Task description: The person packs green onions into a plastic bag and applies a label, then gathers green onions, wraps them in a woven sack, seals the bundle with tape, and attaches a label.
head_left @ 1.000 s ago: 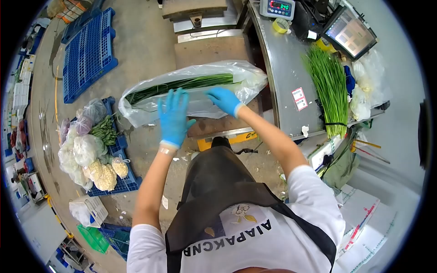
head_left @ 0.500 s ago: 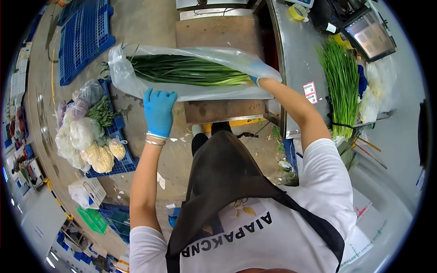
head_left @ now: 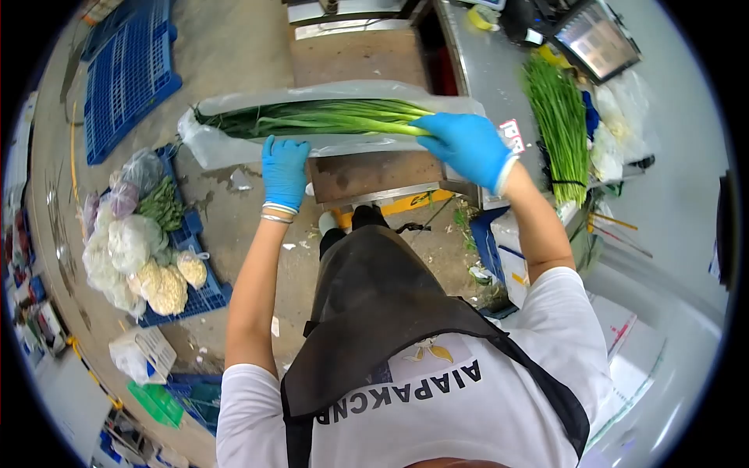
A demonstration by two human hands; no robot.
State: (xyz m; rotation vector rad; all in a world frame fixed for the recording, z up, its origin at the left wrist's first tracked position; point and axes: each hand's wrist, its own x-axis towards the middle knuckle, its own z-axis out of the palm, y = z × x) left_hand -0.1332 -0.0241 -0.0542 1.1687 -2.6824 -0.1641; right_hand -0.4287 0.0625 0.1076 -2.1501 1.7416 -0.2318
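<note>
Long green stalks lie lengthwise in a clear plastic bag above a brown-topped stand. My left hand, in a blue glove, has its fingers bent over the bag's near edge, left of the middle. On the right, my blue-gloved right hand is closed on the pale ends of the stalks at the bag's right end. The fingertips of both hands are partly hidden.
A metal table at the right bears a tied green bunch, a screen, tape and a label. Bagged produce sits on a blue pallet at left. Another blue pallet lies farther off.
The bag has been spread and more stalks show. My right hand has come out from the bag's right end onto the stalk ends. My left hand went from spread fingers to curled at the near edge.
</note>
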